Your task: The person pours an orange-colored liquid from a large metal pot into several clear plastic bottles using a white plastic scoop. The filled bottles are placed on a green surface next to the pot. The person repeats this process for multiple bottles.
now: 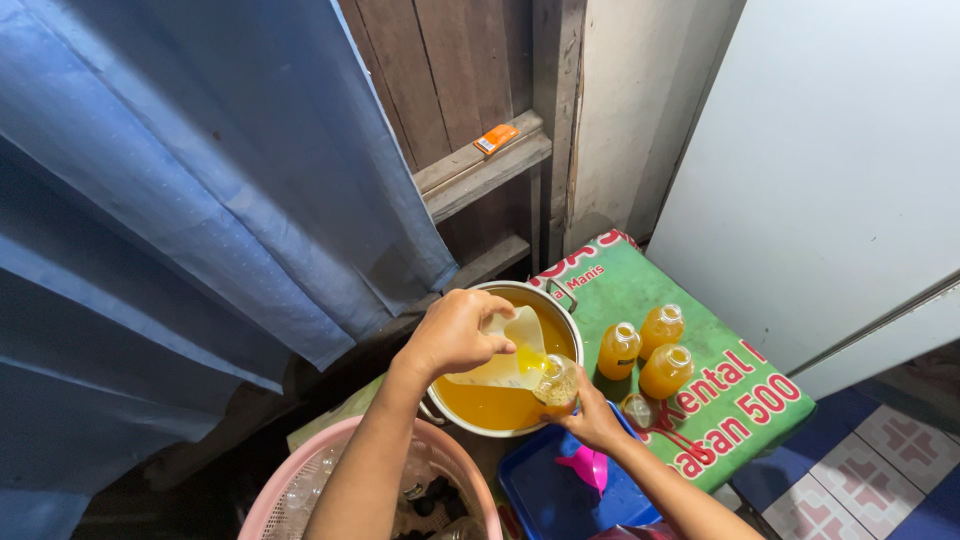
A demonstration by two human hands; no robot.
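Over a metal pot of orange liquid, near the middle of the view, the left hand tips a clear plastic jug so that orange liquid runs from its spout into a small bottle. The left fingers are wrapped tight round the jug's far end. The right hand comes up from the near right and is closed round the bottle from below, holding it tilted at the pot's near right rim, mouth touching the stream.

Right of the pot, three filled bottles of the same orange liquid stand close together, uncapped, on a green printed cloth covering a small table. Another clear bottle stands just right of the right hand — whether it holds anything cannot be told.

Nearer, below the right hand, a blue tray holds a pink funnel. To its left, under the left forearm, is a pink basket with clear bottles and dark caps inside.

On the far left hangs a blue curtain. Behind it stand dark wooden boards, with a small orange packet lying on a ledge. A white panel fills the far right.
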